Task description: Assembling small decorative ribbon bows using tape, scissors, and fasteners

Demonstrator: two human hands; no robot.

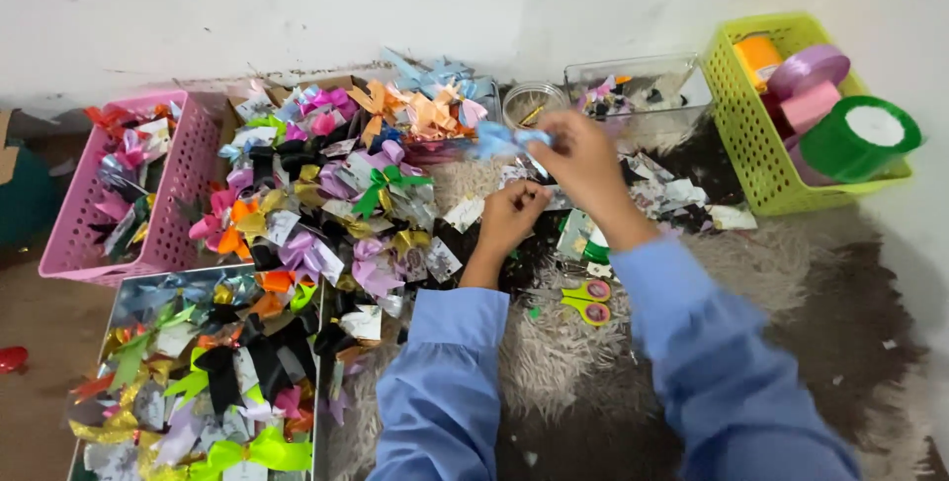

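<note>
Between both hands, above a shaggy rug (pixel 554 362), sits a light-blue ribbon bow (pixel 509 137). Right hand (pixel 583 160) pinches the bow at its right end, fingers closed on it. Left hand (pixel 512 212) is just below, fingers curled narrow; whether it holds anything, cannot tell. Left of the left hand: a heap of multicolour bows (pixel 326 194), a pink basket (pixel 188 184) beyond it. Near the wrists lie yellow-green scissors (pixel 585 301). Far right of the right hand: a green basket (pixel 761 145) with ribbon rolls (pixel 855 135).
</note>
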